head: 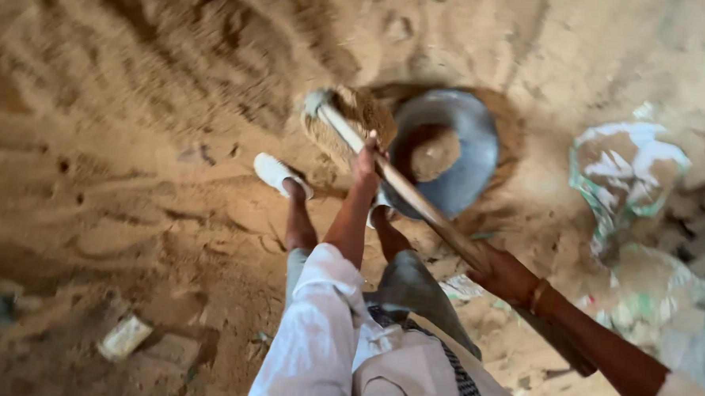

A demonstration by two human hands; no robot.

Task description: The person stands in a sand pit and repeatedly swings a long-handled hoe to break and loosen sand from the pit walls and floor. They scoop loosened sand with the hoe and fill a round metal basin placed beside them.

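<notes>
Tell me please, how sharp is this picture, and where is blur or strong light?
Head view: the whole frame is soft; the sand at upper left is smeared by motion blur. The left hand and right hand on the wooden handle are moderately clear, like the metal pan. Light is warm and even, without hard glare; the lower left corner is darker.

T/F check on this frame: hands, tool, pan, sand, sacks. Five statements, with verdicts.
1. Both hands grip the wooden handle: left hand higher up, right hand near the end. True.
2. The tool's blade is clean. False: it carries a load of sand.
3. The metal pan is completely full. False: only a small heap of sand lies inside.
4. The pan sits on sandy ground. True.
5. Sacks lie on the left of the view. False: they lie on the right.
</notes>
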